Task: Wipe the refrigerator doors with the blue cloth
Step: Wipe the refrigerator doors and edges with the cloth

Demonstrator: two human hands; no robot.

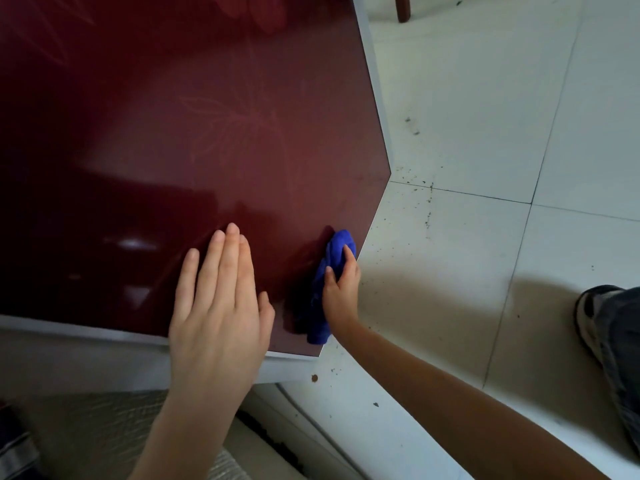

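Observation:
The glossy dark red refrigerator door [194,140] fills the upper left of the head view, with a faint leaf pattern and a pale grey edge. My left hand [218,306] lies flat on its lower part, fingers straight and together. To the right, my right hand [341,284] grips the bunched blue cloth [330,268] and presses it against the door near its lower right corner. Part of the cloth hangs below the hand.
White floor tiles [485,133] with dark specks and crumbs spread to the right. A shoe and trouser leg [609,341] stand at the right edge. A brown furniture leg [402,8] shows at the top. A pale grey panel [86,358] lies below the door.

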